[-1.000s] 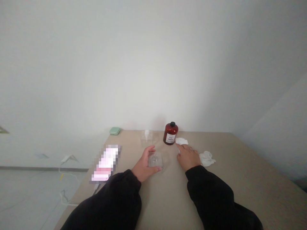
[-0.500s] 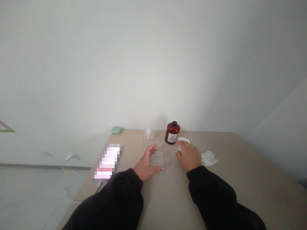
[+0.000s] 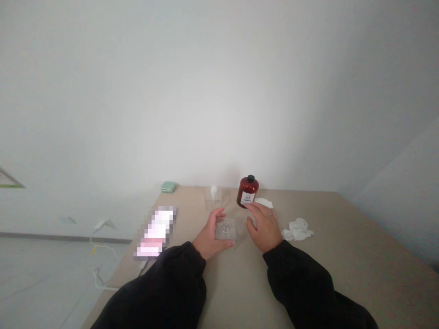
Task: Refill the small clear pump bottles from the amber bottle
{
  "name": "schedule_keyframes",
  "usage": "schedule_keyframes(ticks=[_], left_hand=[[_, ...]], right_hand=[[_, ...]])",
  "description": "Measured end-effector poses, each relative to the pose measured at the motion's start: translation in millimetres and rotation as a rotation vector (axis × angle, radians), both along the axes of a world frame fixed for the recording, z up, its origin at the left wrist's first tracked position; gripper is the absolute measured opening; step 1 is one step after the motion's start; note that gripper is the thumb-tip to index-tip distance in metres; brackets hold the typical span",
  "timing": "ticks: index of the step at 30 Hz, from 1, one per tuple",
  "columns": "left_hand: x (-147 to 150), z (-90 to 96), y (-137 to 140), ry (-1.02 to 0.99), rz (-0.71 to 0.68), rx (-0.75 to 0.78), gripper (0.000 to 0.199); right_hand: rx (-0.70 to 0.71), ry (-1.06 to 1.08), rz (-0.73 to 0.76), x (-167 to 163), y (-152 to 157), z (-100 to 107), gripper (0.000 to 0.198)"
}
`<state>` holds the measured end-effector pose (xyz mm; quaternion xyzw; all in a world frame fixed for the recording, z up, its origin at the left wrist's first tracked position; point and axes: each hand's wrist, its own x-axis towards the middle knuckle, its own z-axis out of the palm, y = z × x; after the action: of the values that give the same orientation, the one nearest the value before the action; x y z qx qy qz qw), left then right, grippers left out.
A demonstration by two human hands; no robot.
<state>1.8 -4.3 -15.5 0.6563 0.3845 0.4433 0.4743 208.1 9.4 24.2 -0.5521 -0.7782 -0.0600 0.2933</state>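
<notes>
My left hand (image 3: 209, 237) is wrapped round the sides of a clear, square glass container (image 3: 226, 230), thumb in front and fingers behind. A round shape shows in the middle of its top. My right hand (image 3: 265, 227) hovers just right of the container, fingers stretched out and thumb apart, holding nothing. Its fingertips overlap the lower part of a dark red-brown bottle (image 3: 247, 188) with a black cap and a white label; whether they touch it I cannot tell. Behind the container stands another clear square vessel (image 3: 213, 198) with a white top piece (image 3: 214, 189).
Crumpled white tissues (image 3: 299, 230) lie right of my right hand, and a white tissue (image 3: 264, 202) lies behind it. At the left edge of the table (image 3: 236, 292) are a phone with a blurred screen (image 3: 157, 233), a white cable (image 3: 141, 268) and a small green case (image 3: 168, 187).
My right hand has shifted left and slightly down, closer to the glass container, uncovering more of the tissues. My left hand keeps its hold on the container.
</notes>
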Motion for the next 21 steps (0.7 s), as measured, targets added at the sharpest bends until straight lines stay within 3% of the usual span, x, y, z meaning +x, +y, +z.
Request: schedule_keyframes(ticks=[7,13,17,21], left_hand=[[0,-1.8,0,-0.010,-0.002,-0.009,0.097],[1,2.1,0,0.002,0.006,-0.039,0.101],[1,5.1,-1,0.012,0.018,-0.049,0.102],[3,9.7,-4,0.032,0.025,-0.034,0.101]], right_hand=[[0.081,0.242,-0.169,5,19,-3,0.034],[-0.052,0.467,-0.208,9,68,33,0.047],[-0.143,0.474,-0.180,9,100,50,0.039],[-0.190,0.442,-0.154,5,108,60,0.028]])
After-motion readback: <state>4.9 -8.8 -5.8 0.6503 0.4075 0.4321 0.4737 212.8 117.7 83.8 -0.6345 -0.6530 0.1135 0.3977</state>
